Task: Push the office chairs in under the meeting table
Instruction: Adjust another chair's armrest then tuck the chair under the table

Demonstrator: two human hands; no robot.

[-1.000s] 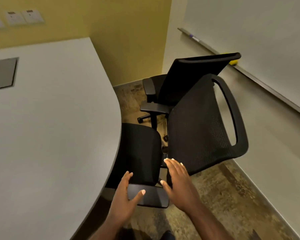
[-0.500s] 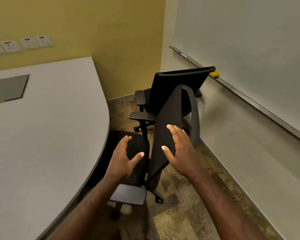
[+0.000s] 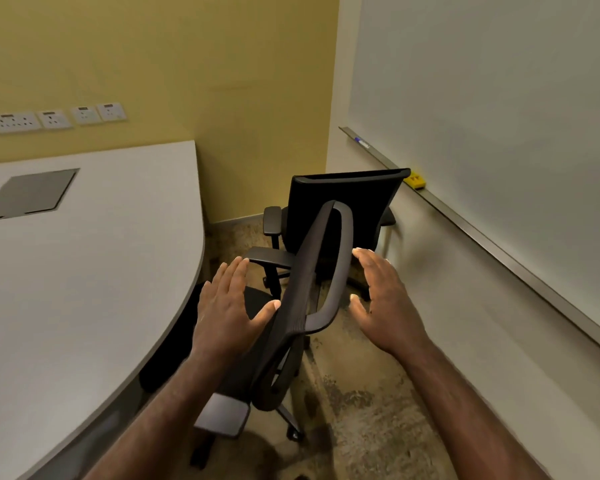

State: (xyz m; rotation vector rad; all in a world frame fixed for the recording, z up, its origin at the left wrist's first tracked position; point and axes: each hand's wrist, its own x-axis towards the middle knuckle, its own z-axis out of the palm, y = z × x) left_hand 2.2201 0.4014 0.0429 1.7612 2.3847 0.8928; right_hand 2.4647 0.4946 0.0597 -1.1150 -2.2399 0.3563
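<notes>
A black mesh office chair (image 3: pixel 302 306) stands at the curved edge of the white meeting table (image 3: pixel 84 271), its backrest seen edge-on and its seat partly under the tabletop. My left hand (image 3: pixel 229 306) is on the seat side of the backrest with straight fingers, its thumb tip at the mesh edge. My right hand (image 3: pixel 385 299) is flat and spread on the other side of the backrest, a small gap away from the frame. A second black office chair (image 3: pixel 343 206) stands behind it near the corner, turned away from the table.
A yellow wall with sockets (image 3: pixel 52 119) runs behind the table. On the right is a whiteboard with a tray (image 3: pixel 465 220) holding a marker (image 3: pixel 362 143) and a yellow eraser (image 3: pixel 415 180). The floor strip between table and right wall is narrow. A grey cable hatch (image 3: pixel 28 194) sits in the tabletop.
The near chair has swivelled so its backrest is edge-on. Both hands rose from the armrest and lower backrest to either side of the upper backrest. The view has lifted.
</notes>
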